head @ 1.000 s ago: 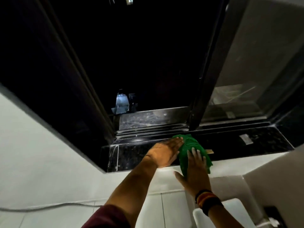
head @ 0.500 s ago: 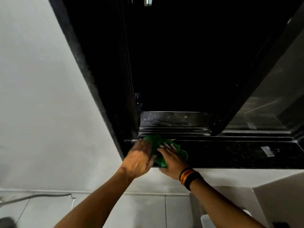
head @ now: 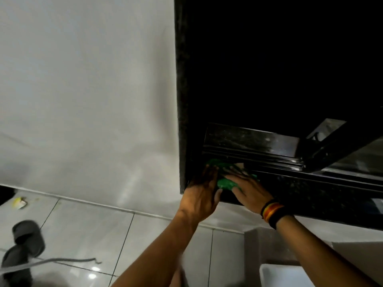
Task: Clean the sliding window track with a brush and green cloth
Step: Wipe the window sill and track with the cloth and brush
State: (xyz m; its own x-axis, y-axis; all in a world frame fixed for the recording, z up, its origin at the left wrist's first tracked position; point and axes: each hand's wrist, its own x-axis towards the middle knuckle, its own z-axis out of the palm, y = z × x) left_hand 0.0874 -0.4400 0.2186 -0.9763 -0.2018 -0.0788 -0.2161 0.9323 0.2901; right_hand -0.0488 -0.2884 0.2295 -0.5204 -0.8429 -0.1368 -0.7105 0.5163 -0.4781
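Observation:
The green cloth (head: 227,182) lies bunched at the left end of the black sliding window track (head: 269,160), against the dark window frame (head: 182,121). My left hand (head: 202,190) presses flat on the cloth's left side, fingers reaching into the corner. My right hand (head: 247,188), with a striped wristband, presses on the cloth from the right, fingers spread over it. A pale sliver, perhaps the brush handle, shows just behind my right fingers. Most of the cloth is hidden under both hands.
The dark speckled sill (head: 310,191) runs to the right below the track. The sliding pane's frame (head: 323,150) stands further right. A white wall (head: 87,100) fills the left. On the tiled floor are dark cloth items (head: 27,237), a cord (head: 62,261) and a white basin (head: 286,275).
Both hands have slid the green cloth left along the track, from near the middle to the left corner. My view has swung left, showing more wall and floor.

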